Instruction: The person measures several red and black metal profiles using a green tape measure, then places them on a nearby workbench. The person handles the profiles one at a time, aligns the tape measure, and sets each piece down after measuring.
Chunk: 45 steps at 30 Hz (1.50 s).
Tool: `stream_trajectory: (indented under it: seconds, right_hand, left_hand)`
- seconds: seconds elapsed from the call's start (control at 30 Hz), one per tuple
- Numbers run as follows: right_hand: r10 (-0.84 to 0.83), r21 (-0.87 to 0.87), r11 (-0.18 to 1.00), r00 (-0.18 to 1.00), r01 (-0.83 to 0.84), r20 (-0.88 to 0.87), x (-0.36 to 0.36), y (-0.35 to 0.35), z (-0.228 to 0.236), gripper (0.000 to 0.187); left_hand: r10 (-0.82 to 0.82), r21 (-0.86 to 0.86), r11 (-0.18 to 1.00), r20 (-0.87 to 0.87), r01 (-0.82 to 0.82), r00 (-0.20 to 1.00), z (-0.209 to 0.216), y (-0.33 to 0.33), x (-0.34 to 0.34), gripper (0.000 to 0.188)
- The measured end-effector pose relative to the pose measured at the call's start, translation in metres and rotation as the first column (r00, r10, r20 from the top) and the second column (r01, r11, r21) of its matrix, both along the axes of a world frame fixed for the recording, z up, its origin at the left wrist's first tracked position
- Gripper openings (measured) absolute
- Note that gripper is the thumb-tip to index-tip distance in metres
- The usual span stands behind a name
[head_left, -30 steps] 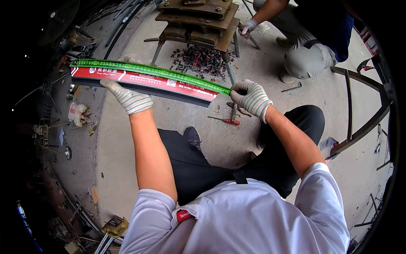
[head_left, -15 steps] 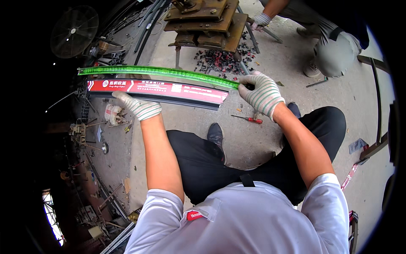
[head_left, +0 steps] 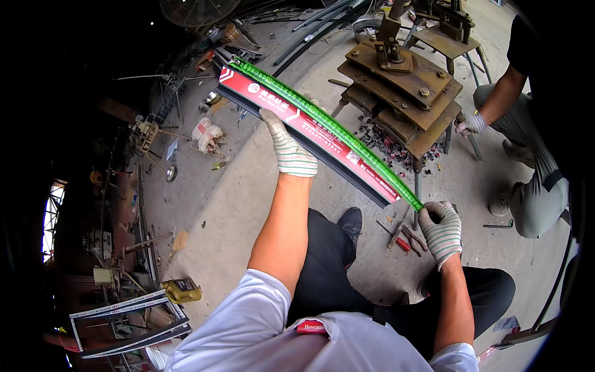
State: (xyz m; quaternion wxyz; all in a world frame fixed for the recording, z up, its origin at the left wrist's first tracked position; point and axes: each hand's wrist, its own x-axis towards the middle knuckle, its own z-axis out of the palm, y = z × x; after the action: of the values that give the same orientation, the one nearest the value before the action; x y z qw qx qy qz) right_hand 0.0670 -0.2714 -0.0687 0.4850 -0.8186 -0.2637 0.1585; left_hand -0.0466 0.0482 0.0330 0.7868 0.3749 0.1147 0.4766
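Observation:
A dark profile bar with a red and pink printed film on its face slants from upper left to lower right. My left hand, in a white glove with green stripes, is closed around the bar's lower edge. Stretched along the bar's upper edge is a green tape measure blade, close against it or touching. My right hand, in a matching glove, grips the tape measure just beyond the bar's lower right end. Its fingers cover most of what they hold.
A rusty steel press stands ahead, with black and red scraps beneath. Pliers lie on the floor near my right hand, beside a red-handled tool. At right, a co-worker's gloved hand holds a press leg. A golden jug stands lower left.
My view has turned, so the press appears farther right. The bar and tape now slant more steeply down to the right, and the blade lies closer along the bar's edge. Both hands keep their hold.

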Motion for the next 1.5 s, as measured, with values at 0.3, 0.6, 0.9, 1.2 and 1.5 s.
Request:
stream_trajectory:
  seconds: [0.3,0.6,0.9,1.2,1.5]
  right_hand:
    - [0.02,0.0,1.0,1.0,-0.02,-0.007,0.0,0.009,-0.005,0.016]
    - [0.009,0.028,1.0,1.0,-0.009,0.01,-0.009,0.015,-0.004,0.013]
    - [0.004,0.026,1.0,0.999,-0.002,-0.039,-0.007,0.01,0.006,0.01]
    - [0.04,-0.058,0.998,0.999,-0.038,0.029,-0.008,0.006,0.008,0.018]
    - [0.029,-0.041,0.999,0.994,-0.025,0.106,-0.007,0.007,0.003,0.021]
  left_hand:
    - [0.035,-0.066,0.997,-0.069,-0.04,0.997,0.007,-0.001,0.003,0.09]
    - [-0.012,-0.031,0.999,-0.095,0.009,0.995,0.006,0.002,-0.01,0.092]
    - [-0.075,0.068,0.994,-0.088,0.081,0.993,0.009,-0.003,-0.001,0.089]
    - [-0.297,0.134,0.949,0.076,0.286,0.952,-0.006,0.015,-0.011,0.091]
    - [-0.329,0.11,0.939,0.019,0.325,0.944,-0.006,0.022,-0.016,0.086]
